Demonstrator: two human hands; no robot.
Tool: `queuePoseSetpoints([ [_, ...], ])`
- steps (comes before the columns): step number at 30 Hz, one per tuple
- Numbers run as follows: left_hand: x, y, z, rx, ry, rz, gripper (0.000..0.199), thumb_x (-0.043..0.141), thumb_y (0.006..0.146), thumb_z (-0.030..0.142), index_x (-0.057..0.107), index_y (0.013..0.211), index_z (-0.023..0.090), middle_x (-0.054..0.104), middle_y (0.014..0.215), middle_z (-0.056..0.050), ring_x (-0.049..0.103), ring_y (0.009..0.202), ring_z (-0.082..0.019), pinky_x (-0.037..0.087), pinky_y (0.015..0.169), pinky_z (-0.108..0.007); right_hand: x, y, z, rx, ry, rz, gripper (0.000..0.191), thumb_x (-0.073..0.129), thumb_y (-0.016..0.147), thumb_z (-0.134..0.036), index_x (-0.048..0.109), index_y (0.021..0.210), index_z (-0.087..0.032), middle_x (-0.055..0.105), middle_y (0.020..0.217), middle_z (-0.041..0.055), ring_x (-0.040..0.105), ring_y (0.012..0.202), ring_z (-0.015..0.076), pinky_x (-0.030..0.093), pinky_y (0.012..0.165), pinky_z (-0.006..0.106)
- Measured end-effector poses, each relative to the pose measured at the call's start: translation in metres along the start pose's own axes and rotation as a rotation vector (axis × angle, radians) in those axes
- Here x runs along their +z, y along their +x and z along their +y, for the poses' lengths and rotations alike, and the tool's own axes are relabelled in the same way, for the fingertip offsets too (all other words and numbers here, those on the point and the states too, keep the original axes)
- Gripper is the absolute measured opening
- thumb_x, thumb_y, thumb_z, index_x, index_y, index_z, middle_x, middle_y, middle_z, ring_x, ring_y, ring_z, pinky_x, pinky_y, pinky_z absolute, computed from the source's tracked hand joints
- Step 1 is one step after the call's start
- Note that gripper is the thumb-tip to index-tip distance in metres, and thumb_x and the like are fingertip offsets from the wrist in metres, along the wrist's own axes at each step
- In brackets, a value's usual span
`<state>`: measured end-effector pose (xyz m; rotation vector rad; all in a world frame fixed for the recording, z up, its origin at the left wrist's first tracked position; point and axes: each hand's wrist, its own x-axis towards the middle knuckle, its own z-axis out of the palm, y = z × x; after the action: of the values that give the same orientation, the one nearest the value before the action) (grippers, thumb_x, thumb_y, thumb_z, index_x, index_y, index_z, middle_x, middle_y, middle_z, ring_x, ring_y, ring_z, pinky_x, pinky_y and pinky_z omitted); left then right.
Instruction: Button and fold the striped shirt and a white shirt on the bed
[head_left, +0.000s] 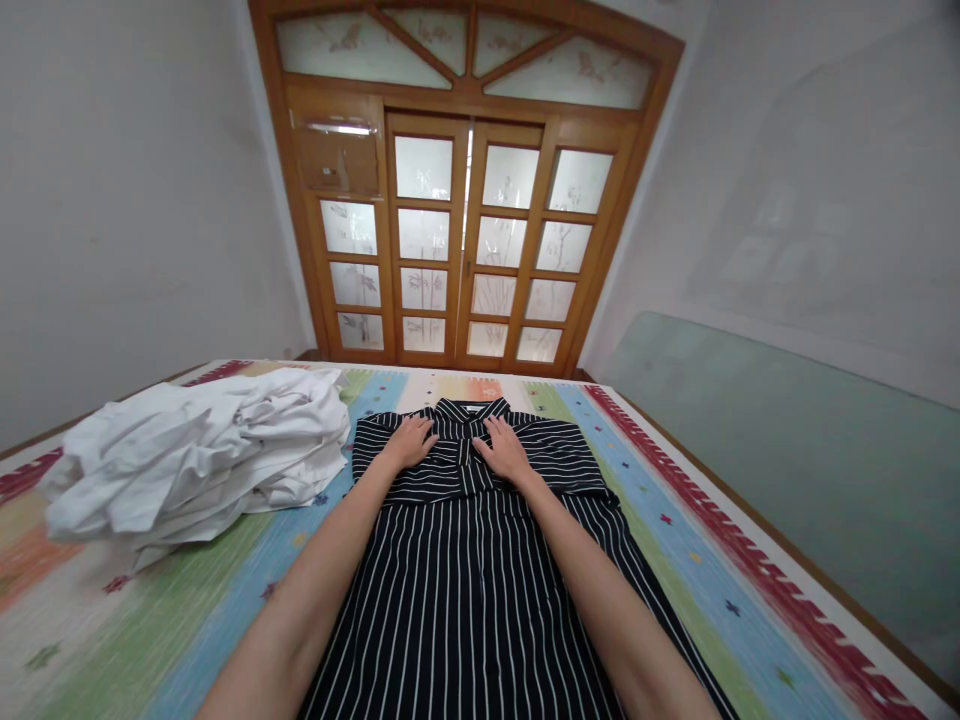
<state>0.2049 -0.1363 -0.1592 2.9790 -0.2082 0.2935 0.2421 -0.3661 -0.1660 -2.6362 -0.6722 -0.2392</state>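
Note:
A black shirt with white stripes (472,570) lies spread out in front of me, its collar (474,410) at the far end. Its sleeves look folded inward across the upper part. My left hand (411,442) rests on the cloth left of the collar, fingers stretched out. On the other side of the button line, my right hand (504,450) lies flat on the shirt with its fingers spread. Neither hand grips the fabric. My forearms cover parts of the shirt's sides, and its near end runs out of view.
A loose pile of white garments (217,450) lies to the left. The colourful striped cover (675,540) spreads beneath everything. Along the right wall stands a pale green panel (780,430). Wooden doors with glass panes (461,240) are at the back.

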Motion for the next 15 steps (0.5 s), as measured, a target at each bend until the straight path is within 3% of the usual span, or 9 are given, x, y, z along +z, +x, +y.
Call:
queuePoseSetpoints([
  [5,0.004,0.004,0.003,-0.002,0.007,-0.013,0.051,0.043,0.093,0.044,0.055,0.131,0.013,0.053,0.141,-0.013,0.045,0.133,-0.026,0.03,0.113,-0.037,0.002,0.004,0.004,0.043,-0.09,-0.162,0.066,0.028,0.097,-0.05,0.034,0.148,-0.008,0.025,0.157,0.0145,0.018,0.146,0.027,0.012,0.116,0.04],
  [7,0.005,0.01,0.004,-0.012,0.032,-0.043,0.052,0.036,0.095,0.047,0.055,0.132,0.015,0.052,0.141,-0.012,0.044,0.134,-0.026,0.03,0.113,-0.038,0.003,0.004,0.003,0.058,-0.122,-0.208,0.065,0.025,0.098,-0.048,0.032,0.149,-0.009,0.024,0.157,0.0137,0.018,0.146,0.026,0.01,0.116,0.039],
  [10,0.007,0.021,0.007,-0.038,0.064,-0.09,0.057,0.022,0.099,0.049,0.052,0.134,0.016,0.05,0.144,-0.012,0.042,0.135,-0.027,0.03,0.111,-0.043,0.003,0.005,0.0,0.078,-0.138,-0.227,0.062,0.019,0.099,-0.043,0.028,0.151,-0.009,0.021,0.158,0.0118,0.016,0.146,0.0242,0.009,0.116,0.038],
  [15,0.012,0.041,0.009,-0.085,0.074,-0.141,0.058,0.02,0.098,0.051,0.046,0.139,0.018,0.042,0.149,-0.013,0.036,0.138,-0.03,0.03,0.11,-0.049,0.003,0.011,-0.001,0.116,-0.136,-0.233,0.069,0.013,0.098,-0.051,0.027,0.151,-0.009,0.019,0.159,0.0108,0.013,0.147,0.0246,0.008,0.117,0.04],
])
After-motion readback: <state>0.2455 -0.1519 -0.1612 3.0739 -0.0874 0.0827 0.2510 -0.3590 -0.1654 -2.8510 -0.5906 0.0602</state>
